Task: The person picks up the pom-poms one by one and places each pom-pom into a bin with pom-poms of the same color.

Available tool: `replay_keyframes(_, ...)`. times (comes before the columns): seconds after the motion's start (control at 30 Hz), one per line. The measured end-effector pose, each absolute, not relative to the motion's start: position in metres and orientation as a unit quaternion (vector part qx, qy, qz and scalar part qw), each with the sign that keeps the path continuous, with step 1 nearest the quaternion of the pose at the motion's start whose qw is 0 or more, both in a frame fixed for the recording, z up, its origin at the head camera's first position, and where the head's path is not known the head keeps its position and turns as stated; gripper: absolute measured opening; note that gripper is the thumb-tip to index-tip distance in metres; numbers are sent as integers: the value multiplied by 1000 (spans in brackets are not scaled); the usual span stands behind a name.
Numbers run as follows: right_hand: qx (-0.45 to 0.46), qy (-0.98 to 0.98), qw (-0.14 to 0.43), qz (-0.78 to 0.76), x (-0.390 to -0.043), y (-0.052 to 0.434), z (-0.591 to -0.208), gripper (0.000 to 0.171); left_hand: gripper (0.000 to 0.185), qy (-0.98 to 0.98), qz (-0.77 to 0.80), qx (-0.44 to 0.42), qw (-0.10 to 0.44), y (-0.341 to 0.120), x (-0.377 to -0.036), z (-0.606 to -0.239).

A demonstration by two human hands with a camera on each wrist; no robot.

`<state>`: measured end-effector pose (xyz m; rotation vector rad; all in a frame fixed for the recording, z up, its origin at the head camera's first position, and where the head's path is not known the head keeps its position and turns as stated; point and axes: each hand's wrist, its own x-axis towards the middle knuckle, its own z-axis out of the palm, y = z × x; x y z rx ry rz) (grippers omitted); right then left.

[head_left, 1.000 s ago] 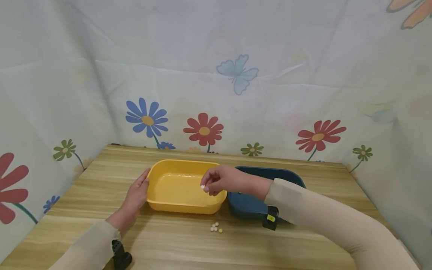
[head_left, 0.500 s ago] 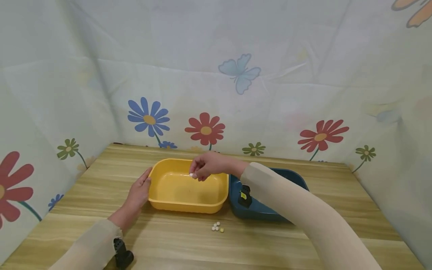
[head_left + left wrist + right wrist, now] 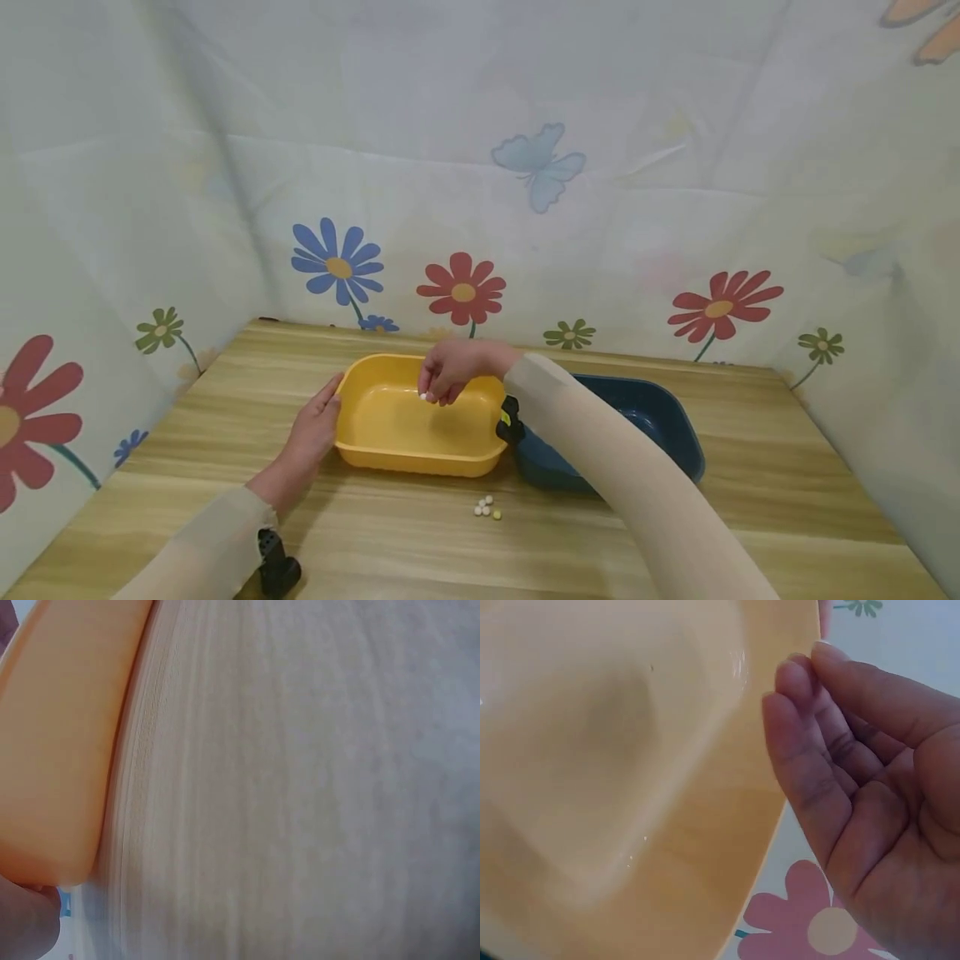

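Note:
In the head view my right hand [image 3: 450, 371] is above the yellow plastic basin [image 3: 412, 462], with thumb and fingertips together. They pinch a small white tablet [image 3: 423, 397]; the right wrist view does not clearly show it. My left hand [image 3: 309, 429] rests against the basin's left outer wall, fingers extended along it. One left finger [image 3: 26, 922] touches the basin's lower corner in the left wrist view. Several small white tablets [image 3: 482, 507] lie on the table in front of the basin, beside a yellowish one [image 3: 497, 515].
A dark blue basin [image 3: 678, 433] stands right of the yellow one, partly hidden by my right sleeve [image 3: 600, 442]. Both basins are on a wood-grain table [image 3: 390, 533]. A flower-printed cloth [image 3: 615, 242] hangs behind and at the sides.
My right hand has moved left and farther back over the yellow basin, then stayed there with the tablet. My left hand keeps its place on the basin. The head view has shifted slightly.

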<state>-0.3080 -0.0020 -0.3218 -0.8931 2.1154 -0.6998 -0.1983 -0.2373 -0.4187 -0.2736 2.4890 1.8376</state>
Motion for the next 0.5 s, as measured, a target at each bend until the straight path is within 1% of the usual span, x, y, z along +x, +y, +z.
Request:
replay_keyframes(0.27,-336,815,376,-285,-320,-9,-339,11,55,803,586,-105,22,-237,-198,-419)
replay_keyframes(0.5,-319,815,386,-291,-328,-12,-350,14,55,802,589,-94,21,-236,-200,-419)
